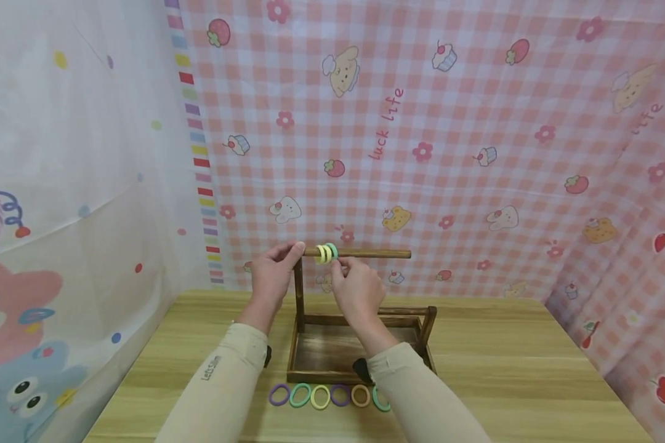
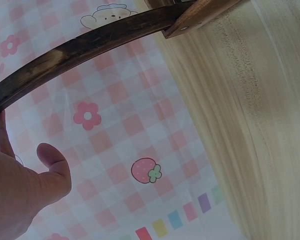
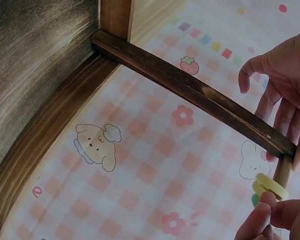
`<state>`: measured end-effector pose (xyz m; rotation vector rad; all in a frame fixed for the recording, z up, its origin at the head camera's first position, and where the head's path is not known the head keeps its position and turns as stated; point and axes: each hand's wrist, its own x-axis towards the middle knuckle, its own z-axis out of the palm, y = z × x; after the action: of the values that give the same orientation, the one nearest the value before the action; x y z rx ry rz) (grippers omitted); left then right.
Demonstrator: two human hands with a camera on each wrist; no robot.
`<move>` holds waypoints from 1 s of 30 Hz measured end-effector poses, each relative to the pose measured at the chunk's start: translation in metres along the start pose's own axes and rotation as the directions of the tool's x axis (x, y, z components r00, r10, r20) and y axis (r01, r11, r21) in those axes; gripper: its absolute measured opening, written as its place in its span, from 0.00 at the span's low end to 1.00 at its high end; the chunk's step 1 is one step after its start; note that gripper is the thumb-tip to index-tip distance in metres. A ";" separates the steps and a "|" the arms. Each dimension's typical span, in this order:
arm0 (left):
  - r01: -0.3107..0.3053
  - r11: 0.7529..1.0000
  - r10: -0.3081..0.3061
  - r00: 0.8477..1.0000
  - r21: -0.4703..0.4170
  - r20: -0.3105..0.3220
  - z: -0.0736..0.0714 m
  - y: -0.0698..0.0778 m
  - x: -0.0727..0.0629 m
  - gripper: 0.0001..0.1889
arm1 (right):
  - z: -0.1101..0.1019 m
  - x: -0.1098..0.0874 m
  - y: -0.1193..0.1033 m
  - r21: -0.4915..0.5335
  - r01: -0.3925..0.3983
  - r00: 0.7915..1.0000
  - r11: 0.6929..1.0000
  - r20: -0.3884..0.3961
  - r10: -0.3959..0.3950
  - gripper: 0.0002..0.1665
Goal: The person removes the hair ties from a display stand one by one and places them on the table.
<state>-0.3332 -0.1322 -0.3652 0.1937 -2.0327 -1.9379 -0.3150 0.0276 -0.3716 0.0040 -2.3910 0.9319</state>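
Note:
A wooden stand has an upright post point(image 1: 299, 298) topped by a horizontal rod point(image 1: 379, 253). My left hand point(image 1: 271, 277) holds the corner where rod and post meet, its thumb on the rod's end and several fingers behind the post. Two yellow hair ties point(image 1: 322, 254) and one green hair tie point(image 1: 334, 250) ring the rod near that corner, the green one on the right. Thumb and index finger of my right hand point(image 1: 360, 289) pinch at the lower edge of the green tie. In the right wrist view, these fingertips overlap the yellow ties point(image 3: 270, 187).
Below the rod is the stand's tray point(image 1: 332, 376), with a low rail point(image 1: 401, 311) at its back right. Several hair ties, purple, green, yellow and orange, lie in a row before it, including a yellow ring point(image 1: 320, 407). A checked cloth point(image 1: 476, 184) hangs behind the table point(image 1: 510, 369).

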 end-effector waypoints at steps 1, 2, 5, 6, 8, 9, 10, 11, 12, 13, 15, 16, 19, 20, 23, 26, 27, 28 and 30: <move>0.001 1.000 -0.001 1.000 0.002 -0.001 0.000 0.000 0.000 0.19 | 0.000 0.000 0.000 0.003 -0.004 1.000 1.000 0.002 0.004 0.15; 0.002 1.000 -0.002 1.000 0.002 -0.001 0.000 0.000 0.000 0.18 | 0.000 0.000 0.001 0.007 -0.008 1.000 1.000 0.005 0.008 0.15; 0.003 1.000 -0.003 1.000 0.005 -0.006 0.000 0.000 0.000 0.18 | -0.001 0.000 0.001 0.014 -0.006 1.000 1.000 0.011 0.005 0.16; 0.002 1.000 -0.002 1.000 0.005 -0.007 0.000 0.000 0.001 0.18 | -0.001 0.000 0.002 0.014 0.000 1.000 1.000 0.010 0.000 0.16; 0.001 1.000 0.000 1.000 0.005 -0.008 0.000 -0.001 0.001 0.17 | -0.001 0.000 0.002 0.013 0.012 1.000 1.000 0.005 -0.012 0.18; -0.001 1.000 0.001 1.000 0.007 -0.008 0.000 -0.001 0.001 0.17 | -0.001 0.000 0.002 0.013 0.018 1.000 1.000 0.003 -0.018 0.18; -0.001 1.000 0.002 1.000 0.007 -0.007 0.000 -0.001 0.001 0.17 | 0.000 0.000 0.002 0.010 0.023 1.000 1.000 0.001 -0.023 0.18; -0.001 1.000 0.001 1.000 0.010 -0.007 0.000 -0.001 0.001 0.18 | 0.000 0.001 0.002 0.008 0.027 1.000 1.000 -0.002 -0.027 0.18; 0.000 1.000 0.000 1.000 0.009 -0.005 0.000 -0.001 0.001 0.18 | 0.000 0.001 0.003 0.006 0.028 1.000 1.000 -0.003 -0.028 0.18; 0.001 1.000 -0.001 1.000 0.010 -0.003 0.000 -0.001 0.000 0.18 | 0.000 0.001 0.003 0.005 0.028 1.000 1.000 -0.004 -0.028 0.18; 0.003 1.000 -0.003 1.000 0.010 0.001 0.000 -0.001 0.000 0.19 | 0.001 0.001 0.003 0.000 0.026 1.000 1.000 -0.006 -0.026 0.18; 0.001 1.000 -0.001 1.000 0.007 0.004 0.001 -0.001 0.000 0.19 | 0.001 0.001 0.003 -0.002 0.026 1.000 1.000 -0.007 -0.026 0.18; -0.005 1.000 0.005 1.000 0.004 0.008 0.001 -0.001 0.000 0.19 | 0.001 0.001 0.003 -0.005 0.027 1.000 1.000 -0.013 -0.027 0.17; -0.007 1.000 0.007 1.000 0.003 0.008 0.001 -0.001 0.000 0.19 | 0.001 0.001 0.003 -0.006 0.028 1.000 1.000 -0.014 -0.028 0.17; -0.010 1.000 0.010 1.000 0.005 0.008 0.001 -0.001 0.000 0.20 | 0.001 0.002 0.004 -0.005 0.032 0.999 0.999 -0.019 -0.032 0.18; -0.009 1.000 0.009 1.000 0.008 0.005 0.000 0.000 0.000 0.21 | 0.000 0.001 0.004 -0.001 0.041 0.999 0.999 -0.025 -0.041 0.17; -0.009 1.000 0.009 1.000 0.008 0.005 0.000 -0.001 0.000 0.21 | 0.000 0.001 0.005 0.000 0.047 0.999 0.999 -0.027 -0.047 0.17; -0.010 1.000 0.010 1.000 0.010 0.005 0.000 -0.001 0.000 0.21 | 0.000 0.001 0.005 0.002 0.053 0.998 0.999 -0.027 -0.053 0.17; -0.009 1.000 0.009 1.000 0.014 0.005 -0.001 -0.001 0.000 0.21 | 0.000 0.001 0.005 0.000 0.064 0.998 0.998 -0.028 -0.064 0.16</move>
<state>-0.3332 -0.1331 -0.3663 0.1834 -2.0470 -1.9209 -0.3168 0.0318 -0.3744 0.0664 -2.3507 0.8973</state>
